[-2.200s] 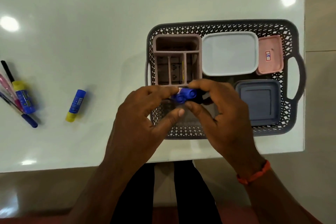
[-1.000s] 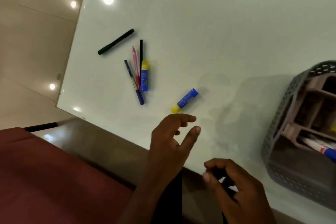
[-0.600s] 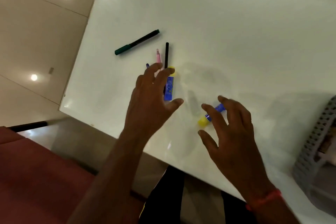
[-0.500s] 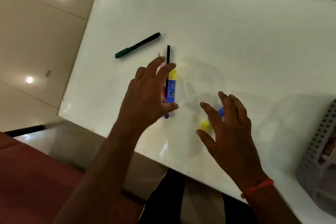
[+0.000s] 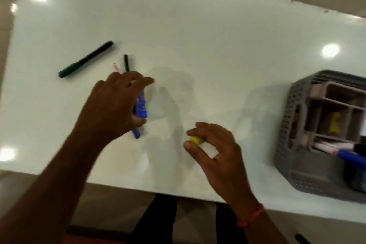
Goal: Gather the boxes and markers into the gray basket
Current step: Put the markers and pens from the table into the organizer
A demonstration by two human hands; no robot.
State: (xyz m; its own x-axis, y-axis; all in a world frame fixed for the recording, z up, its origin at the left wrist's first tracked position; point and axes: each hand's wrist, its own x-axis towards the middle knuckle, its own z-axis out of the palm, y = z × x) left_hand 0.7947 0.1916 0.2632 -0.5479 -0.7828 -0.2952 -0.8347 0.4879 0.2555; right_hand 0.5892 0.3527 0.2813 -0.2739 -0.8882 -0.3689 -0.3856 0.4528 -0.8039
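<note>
L hand (image 5: 116,105) grips blue marker (image 5: 142,105), R hand (image 5: 217,152) pinches yellow-capped marker (image 5: 196,140), gray basket (image 5: 287,125) at far right.

On the table (image 5: 217,45) before you, a lone marker (image 5: 86,59) lies at far left, apart from the rest. Just right of it, your left hand (image 5: 114,105) grips a cluster of markers (image 5: 142,105), their ends sticking out beyond fingers and thumb. Your right hand (image 5: 215,150), nearer the front edge, pinches a short stick (image 5: 196,140). At far right stands the basket (image 5: 287,125), with a divided organiser (image 5: 316,93) in its rear part and loose markers (image 5: 348,155) lying in front of that.
</note>
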